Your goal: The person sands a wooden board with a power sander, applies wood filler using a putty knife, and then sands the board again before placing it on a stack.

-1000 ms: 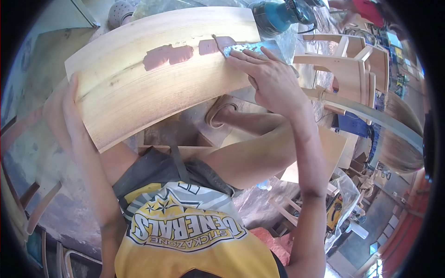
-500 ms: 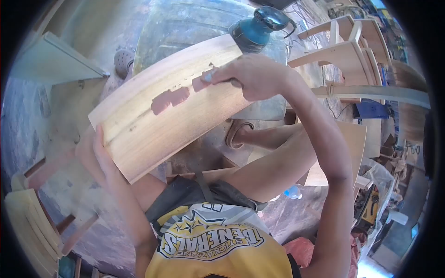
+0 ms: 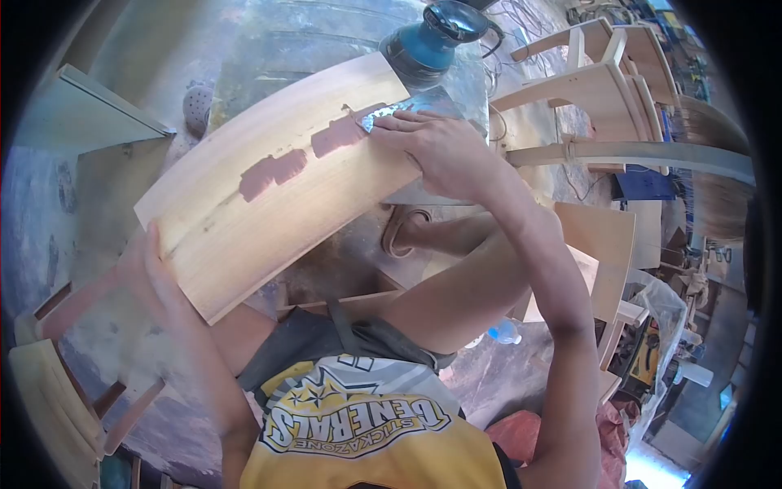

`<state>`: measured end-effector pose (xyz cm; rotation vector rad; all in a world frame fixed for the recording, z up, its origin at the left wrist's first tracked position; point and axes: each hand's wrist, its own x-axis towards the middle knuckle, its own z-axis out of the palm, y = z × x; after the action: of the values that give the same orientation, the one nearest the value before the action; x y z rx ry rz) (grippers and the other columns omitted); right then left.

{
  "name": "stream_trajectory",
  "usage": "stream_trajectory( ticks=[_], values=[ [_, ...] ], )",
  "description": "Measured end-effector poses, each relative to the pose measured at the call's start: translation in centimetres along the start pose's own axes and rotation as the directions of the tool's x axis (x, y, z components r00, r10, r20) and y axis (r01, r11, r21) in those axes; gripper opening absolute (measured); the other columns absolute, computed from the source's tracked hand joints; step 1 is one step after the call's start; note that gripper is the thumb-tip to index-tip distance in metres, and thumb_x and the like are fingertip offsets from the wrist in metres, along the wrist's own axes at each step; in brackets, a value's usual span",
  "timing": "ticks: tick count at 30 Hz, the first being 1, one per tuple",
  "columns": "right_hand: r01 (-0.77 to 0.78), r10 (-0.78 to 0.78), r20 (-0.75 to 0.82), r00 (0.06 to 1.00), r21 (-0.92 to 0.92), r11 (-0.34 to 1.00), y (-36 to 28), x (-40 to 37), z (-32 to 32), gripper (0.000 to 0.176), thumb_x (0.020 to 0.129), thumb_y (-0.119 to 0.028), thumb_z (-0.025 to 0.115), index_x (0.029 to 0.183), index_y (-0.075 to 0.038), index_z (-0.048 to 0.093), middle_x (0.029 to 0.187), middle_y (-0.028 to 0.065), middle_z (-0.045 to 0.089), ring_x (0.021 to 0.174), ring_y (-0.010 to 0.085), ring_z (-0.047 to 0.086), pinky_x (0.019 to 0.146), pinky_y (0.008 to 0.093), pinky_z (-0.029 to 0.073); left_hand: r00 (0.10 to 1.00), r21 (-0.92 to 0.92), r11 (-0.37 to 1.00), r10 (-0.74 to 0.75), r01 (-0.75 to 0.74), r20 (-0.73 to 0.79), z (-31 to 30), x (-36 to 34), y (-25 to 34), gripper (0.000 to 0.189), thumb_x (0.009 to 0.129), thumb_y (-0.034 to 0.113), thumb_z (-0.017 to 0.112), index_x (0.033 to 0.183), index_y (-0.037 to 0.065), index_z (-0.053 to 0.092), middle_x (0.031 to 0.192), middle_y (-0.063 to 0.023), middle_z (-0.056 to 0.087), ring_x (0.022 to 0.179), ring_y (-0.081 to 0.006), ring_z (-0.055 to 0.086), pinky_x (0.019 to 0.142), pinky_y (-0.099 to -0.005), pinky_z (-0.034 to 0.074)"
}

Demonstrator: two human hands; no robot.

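Note:
A pale, curved wooden board (image 3: 318, 196) lies slanted in front of me, above my lap. Pinkish-brown putty (image 3: 273, 173) covers patches along a seam in its middle. At the board's near left end, my left hand (image 3: 155, 265) grips the edge, with the fingers partly hidden behind it. My right hand (image 3: 444, 155) is closed on a shiny, flat metal putty scraper (image 3: 432, 102) and presses it to the surface at the right end of the putty. Part of the scraper is hidden under the fingers.
A teal power sander (image 3: 419, 50) stands on a dusty plastic table (image 3: 277, 49) beyond the board. Wooden chair frames (image 3: 586, 90) are at the right, and more curved wooden parts (image 3: 53, 399) at the lower left. A plastic bottle (image 3: 505, 332) lies beside my leg.
My right hand has turned, so the scraper's blade now shows beyond the fingers. The right putty patch looks longer and fuller. The board appears slightly further left in view.

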<state>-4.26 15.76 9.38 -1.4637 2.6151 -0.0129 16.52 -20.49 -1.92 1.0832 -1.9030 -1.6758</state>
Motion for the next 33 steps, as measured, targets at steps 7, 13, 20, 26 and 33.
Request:
stream_trajectory(
  ticks=[7,13,20,26,33],
  values=[
    [-0.229,0.152,0.469,0.870,0.111,0.967,-0.8,0.8,-5.8,0.057,0.079,0.006,0.055,0.132,-0.015,0.064,0.125,0.0142,0.067,0.115,0.0360,0.062,0.093,0.0447,0.051,0.902,-0.591,0.682,-0.338,0.431,0.267,1.5,0.1,0.0,0.054,0.099,0.041,0.060,0.129,-0.004,0.056,0.118,-0.0194,0.065,0.104,-0.0268,0.067,0.088,-0.0394,0.056],
    [-0.108,0.074,0.313,0.947,0.093,0.990,2.1,4.2,-4.6,0.064,0.076,0.009,0.047,0.132,-0.015,0.064,0.116,0.0183,0.069,0.106,0.0393,0.064,0.086,0.0492,0.051,0.921,-0.506,0.770,-0.310,0.389,0.236,1.5,0.0,0.6,0.062,0.099,0.046,0.059,0.135,-0.004,0.051,0.121,-0.0203,0.064,0.106,-0.0280,0.067,0.091,-0.0378,0.055],
    [-0.132,0.032,0.510,0.860,0.161,0.978,0.7,1.8,-5.9,0.057,0.079,0.007,0.051,0.131,-0.013,0.065,0.115,0.0189,0.070,0.099,0.0384,0.065,0.085,0.0457,0.051,0.912,-0.573,0.711,-0.294,0.408,0.285,0.7,1.3,-1.8,0.061,0.099,0.044,0.058,0.135,-0.004,0.051,0.123,-0.0211,0.063,0.109,-0.0300,0.066,0.093,-0.0406,0.056],
    [-0.245,0.212,0.141,0.967,0.746,0.620,5.4,-0.9,-6.9,0.036,0.082,-0.011,0.071,0.117,-0.002,0.066,0.087,0.0054,0.069,0.083,0.0167,0.065,0.075,0.0330,0.052,0.904,-0.585,0.691,-0.282,0.424,0.323,1.3,-0.2,-0.7,0.057,0.099,0.041,0.058,0.136,-0.002,0.050,0.120,-0.0193,0.065,0.106,-0.0277,0.068,0.086,-0.0379,0.058],
    [-0.417,0.650,0.340,0.679,0.908,-0.038,8.5,-3.5,0.0,0.020,0.086,-0.013,0.078,0.099,-0.007,0.063,0.092,0.0045,0.066,0.080,0.0127,0.064,0.072,0.0283,0.053,0.895,-0.548,0.709,-0.322,0.444,0.309,1.5,-0.9,0.9,0.056,0.101,0.039,0.057,0.135,-0.004,0.051,0.123,-0.0216,0.064,0.107,-0.0291,0.068,0.091,-0.0388,0.056]
  ],
)
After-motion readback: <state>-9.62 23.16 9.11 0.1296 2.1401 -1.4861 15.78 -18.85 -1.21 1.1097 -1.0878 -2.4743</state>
